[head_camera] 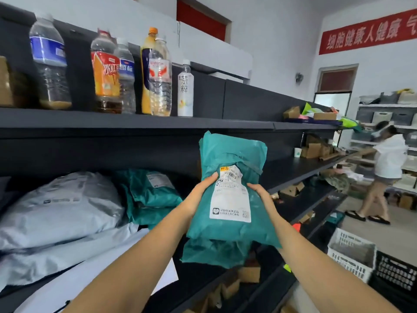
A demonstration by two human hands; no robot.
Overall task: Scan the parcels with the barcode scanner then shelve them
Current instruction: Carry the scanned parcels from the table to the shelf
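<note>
Dark steel shelving (112,132) ran along the left side of the parcel room. Directly in front of it, the teal parcel (232,152) was held off every surface, level with the middle shelf (293,168). Its long axis stood nearly upright and its shipping label (230,199) faced the camera.

The left hand (200,190) gripped the parcel's left edge with the thumb laid across the label corner. The right hand (261,195) gripped the right edge. The fingers of both hands were hidden behind the bag. Both grips sat on the lower half, so the upper end rose free of them and overlapped the front lip of the upper shelf (248,126). Neither hand was clearly nearer the bay.

A second teal bag (216,251) hung just below; whether it was a separate parcel could not be determined. No barcode scanner was visible.

The shelf bay lay beyond the parcel. Insertion would probably require lowering the parcel or tipping its top forward to clear that lip.

Shelved teal parcels (153,190) and grey parcels (61,206) occupied the bay to the left. Drink bottles (106,71) stood on the upper shelf. A white crate (352,251) and a black crate (394,272) sat on the floor to the right, and another person (388,159) stood well apart.
</note>
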